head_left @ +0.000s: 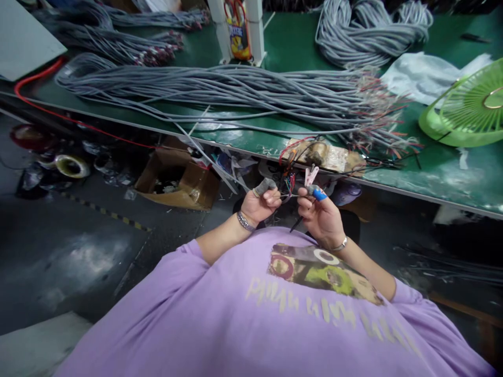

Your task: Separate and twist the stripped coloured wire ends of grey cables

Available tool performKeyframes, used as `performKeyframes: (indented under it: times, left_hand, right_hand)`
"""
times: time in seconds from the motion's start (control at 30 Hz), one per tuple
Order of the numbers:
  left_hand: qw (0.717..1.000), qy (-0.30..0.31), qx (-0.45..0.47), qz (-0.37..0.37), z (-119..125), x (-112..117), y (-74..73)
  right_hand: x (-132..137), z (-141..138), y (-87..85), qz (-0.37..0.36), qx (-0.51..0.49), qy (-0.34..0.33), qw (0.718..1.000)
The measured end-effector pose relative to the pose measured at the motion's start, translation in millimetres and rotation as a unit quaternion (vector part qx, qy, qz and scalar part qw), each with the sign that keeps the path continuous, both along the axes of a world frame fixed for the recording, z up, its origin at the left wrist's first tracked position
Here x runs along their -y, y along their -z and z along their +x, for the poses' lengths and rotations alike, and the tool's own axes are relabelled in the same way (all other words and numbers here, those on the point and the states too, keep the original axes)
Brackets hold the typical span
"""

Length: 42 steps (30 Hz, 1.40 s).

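Observation:
My left hand [261, 205] is closed around the end of a grey cable [231, 177] that comes down from the bench edge. A short stretch of thin wire [288, 196] spans the gap to my right hand [323, 215], whose thumb and fingertips pinch its other end. Grey covers wrap some fingertips, and a blue one [319, 195] sits on my right hand. A dark slim piece [296, 224] sticks out below the right fingers; its kind is unclear. Just beyond my hands, a pink clip [312, 176] and several coloured wires [290, 178] hang at the bench edge.
Long bundles of grey cable [220, 86] with stripped ends lie across the green bench [440, 178]. A green fan [467, 107] stands at right, a white stand [257, 31] at the back. Below are a cardboard box [188, 183] and a tape roll [72, 166].

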<state>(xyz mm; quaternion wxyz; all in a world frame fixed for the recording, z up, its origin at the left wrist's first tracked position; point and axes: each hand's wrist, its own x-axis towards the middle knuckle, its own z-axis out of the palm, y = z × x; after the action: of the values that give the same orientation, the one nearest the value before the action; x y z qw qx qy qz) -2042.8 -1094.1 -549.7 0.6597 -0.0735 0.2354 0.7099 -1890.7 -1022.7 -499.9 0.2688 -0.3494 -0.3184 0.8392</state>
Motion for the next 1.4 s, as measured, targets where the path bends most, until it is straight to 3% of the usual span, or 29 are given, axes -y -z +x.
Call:
performKeyframes:
  times: [0.17, 0.3, 0.37, 0.43, 0.57, 0.67, 0.73, 0.83, 0.93, 1.03, 1.13, 1.27, 1.33, 1.4]
  left_hand:
    - [0.997, -0.074, -0.018, -0.006, -13.0, -1.4, 7.3]
    - [0.985, -0.15, -0.022, -0.079, -19.3, -4.1, 22.1]
    - [0.983, -0.125, -0.086, -0.1, -13.8, -2.1, 26.2]
    - [0.977, -0.065, -0.195, -0.052, -4.1, 1.7, 25.9]
    - [0.92, 0.055, -0.382, 0.072, 13.2, 7.6, 18.3]
    - [0.889, 0.057, -0.451, 0.061, 17.9, 9.4, 14.7]
    - [0.874, 0.049, -0.481, 0.051, 18.5, 11.7, 13.6]
    - [0.852, 0.05, -0.52, 0.048, 18.6, 17.1, 11.7]
    - [0.84, 0.043, -0.539, 0.041, 19.6, 21.9, 9.8]
    - [0.837, 0.004, -0.546, 0.009, 19.7, 22.3, 10.2]
    - [0.857, -0.066, -0.509, -0.044, 13.7, 17.3, 13.0]
    - [0.886, -0.179, -0.419, -0.082, -6.6, 13.3, 13.9]
    - [0.91, -0.175, -0.373, -0.051, -17.3, 18.1, 11.5]
    - [0.939, -0.116, -0.322, 0.018, -24.6, 27.1, 8.6]
  right_hand:
    - [-0.2, -1.5, -2.2, -0.004, -0.017, -0.016, 1.0]
    - [-1.9, -1.5, -6.5, 0.014, -0.037, -0.003, 0.999]
    - [-2.6, -1.6, -8.7, 0.005, -0.046, 0.004, 0.999]
    - [-2.4, -2.3, -10.7, -0.001, -0.051, 0.008, 0.999]
    - [0.9, -5.0, -11.7, 0.011, -0.056, 0.011, 0.998]
    - [3.2, -5.2, -6.4, 0.052, -0.033, 0.023, 0.998]
    - [3.1, -3.5, -0.7, 0.132, 0.018, 0.015, 0.991]
    - [-0.2, 1.2, 5.6, 0.322, 0.131, -0.038, 0.937]
    - [-4.7, 6.1, 4.2, 0.503, 0.22, -0.097, 0.83]
    - [-4.0, 8.8, -1.6, 0.592, 0.273, -0.154, 0.743]
    - [4.1, 10.1, -5.2, 0.634, 0.282, -0.221, 0.685]
    - [11.9, 12.9, -5.0, 0.652, 0.223, -0.315, 0.653]
    - [9.5, 14.3, -4.9, 0.634, 0.212, -0.329, 0.667]
    - [4.8, 14.6, -5.8, 0.595, 0.208, -0.306, 0.714]
